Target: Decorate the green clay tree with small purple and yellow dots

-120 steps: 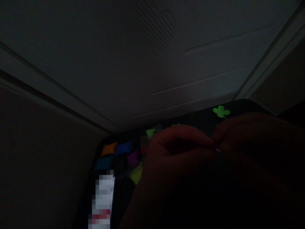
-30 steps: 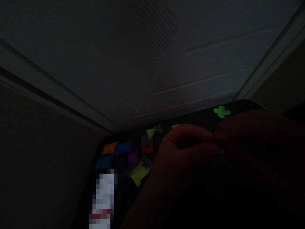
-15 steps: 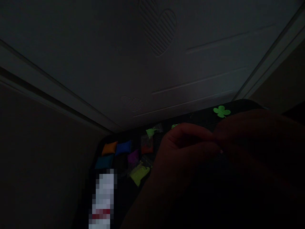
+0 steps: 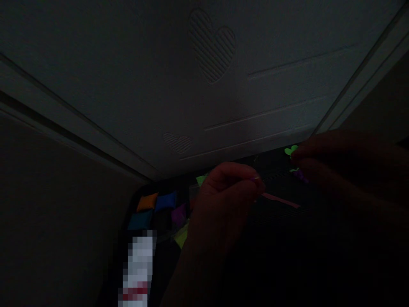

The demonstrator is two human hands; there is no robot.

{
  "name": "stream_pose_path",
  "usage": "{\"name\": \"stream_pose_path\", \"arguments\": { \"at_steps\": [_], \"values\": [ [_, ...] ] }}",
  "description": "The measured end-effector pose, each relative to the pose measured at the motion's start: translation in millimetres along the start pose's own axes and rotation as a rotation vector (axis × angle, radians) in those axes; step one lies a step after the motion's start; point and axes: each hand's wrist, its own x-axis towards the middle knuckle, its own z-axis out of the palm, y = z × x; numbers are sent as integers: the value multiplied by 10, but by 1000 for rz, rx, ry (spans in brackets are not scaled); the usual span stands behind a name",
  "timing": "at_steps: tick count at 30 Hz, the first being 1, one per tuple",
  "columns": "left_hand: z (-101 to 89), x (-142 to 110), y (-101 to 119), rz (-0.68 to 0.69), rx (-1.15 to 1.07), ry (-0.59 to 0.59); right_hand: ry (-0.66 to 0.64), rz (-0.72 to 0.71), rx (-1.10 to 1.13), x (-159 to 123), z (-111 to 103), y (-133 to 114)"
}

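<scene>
My left hand is closed in a pinch on a small purple piece with a pale edge, mostly hidden by the fingertips. Farther right, my right hand has its thumb and fingers drawn together; darkness hides what they hold, if anything. Its fingertips overlap a bright green clover-like shape. Just below them is a small purple and green piece; whether it touches the hand I cannot tell. A flat pinkish strip lies on the dark table between the hands.
At the left of the table lie soft packets: orange, blue, teal, purple and yellow. A pixelated white patch is nearby. Behind stands a pale panel with embossed hearts.
My hands, together before, are now apart: the left has moved left, the right slightly up. The pinkish strip and the purple and green piece have come into view. The green shape is now partly covered.
</scene>
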Motion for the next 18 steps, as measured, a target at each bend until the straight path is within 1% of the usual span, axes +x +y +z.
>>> {"name": "stream_pose_path", "arguments": {
  "at_steps": [1,2,3,5,6,8,11,15,18],
  "values": [
    [-21,4,19,16,-19,-5,-81,5,10,55,20,57],
    [-40,7,36,26,-31,-10,-257,30,-16,99,71,139],
    [-56,9,52,37,-37,-13,-461,49,-64,129,150,239],
    [-78,10,75,61,-43,-8,-860,122,-258,148,358,453],
    [-84,9,82,66,-43,-5,-932,140,-299,139,470,550],
    [-86,6,91,69,-42,9,-995,168,-357,97,669,692],
    [-84,5,98,63,-41,13,-1040,181,-429,23,857,767],
    [-86,13,110,94,-51,-12,-1094,121,-397,-30,983,709],
    [-87,14,122,110,-54,-2,-1070,53,-317,-52,1096,613]
  ]
}}
